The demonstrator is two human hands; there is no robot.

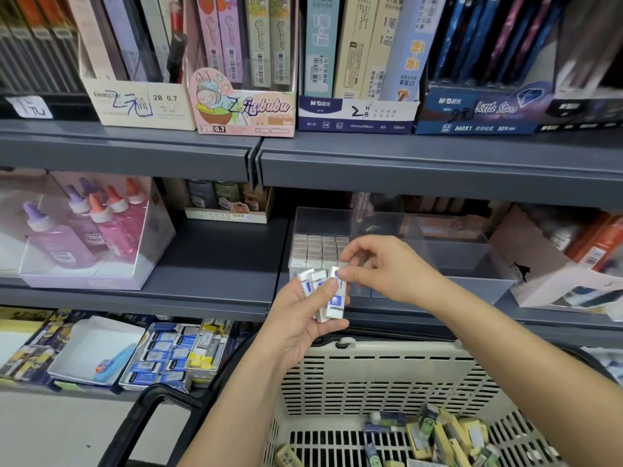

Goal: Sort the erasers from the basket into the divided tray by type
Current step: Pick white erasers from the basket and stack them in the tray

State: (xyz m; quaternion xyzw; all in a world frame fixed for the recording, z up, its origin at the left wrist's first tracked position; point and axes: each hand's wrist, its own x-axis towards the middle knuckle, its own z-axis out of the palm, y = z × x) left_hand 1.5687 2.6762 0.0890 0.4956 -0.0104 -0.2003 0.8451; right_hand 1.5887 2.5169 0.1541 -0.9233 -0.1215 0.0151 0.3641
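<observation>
My left hand (300, 318) grips a small bundle of white erasers with blue sleeves (333, 298), held upright in front of the middle shelf. My right hand (381, 264) pinches the top of the rightmost eraser in that bundle with thumb and forefinger. Just behind both hands stands the clear divided tray (438, 261); its left compartment holds several rows of white erasers (317, 251), and its right part looks bare. Below, the cream slotted basket (387, 382) holds several loose erasers (438, 436) in yellow, green and blue wrappers at its bottom.
A grey shelf edge (421, 160) hangs above the tray. Left of the tray stands a clear box of glue bottles (87, 230). The lower shelf holds boxed erasers (165, 358). A cardboard display (556, 264) stands right of the tray. The basket's black handle (148, 409) sticks out left.
</observation>
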